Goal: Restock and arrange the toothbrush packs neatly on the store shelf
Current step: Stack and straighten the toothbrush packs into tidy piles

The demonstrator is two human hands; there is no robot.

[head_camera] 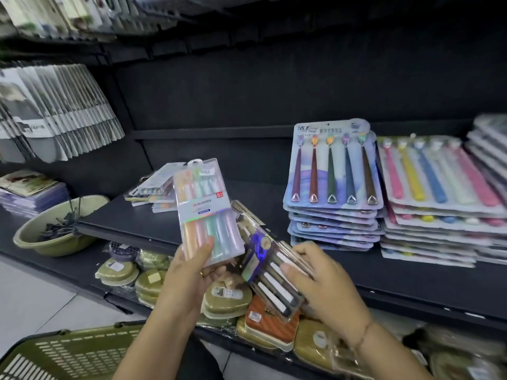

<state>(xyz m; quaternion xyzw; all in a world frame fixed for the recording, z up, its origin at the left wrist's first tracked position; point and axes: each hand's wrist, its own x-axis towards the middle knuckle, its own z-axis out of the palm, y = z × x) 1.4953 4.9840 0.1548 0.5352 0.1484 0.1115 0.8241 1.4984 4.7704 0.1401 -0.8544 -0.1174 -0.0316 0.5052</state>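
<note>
Pastel pack is being pinched by the left hand, dark pack gripped by the right hand; both should be squared onto the pile at eleven o'clock.

Black shelving fills the view. Back panel: dark, matte, in shadow. Middle shelf: flat black deck running left to right. Lower shelf: set beneath it, reaching further left. Floor: pale tiles with visible joints, lower left, brightly lit.
</note>
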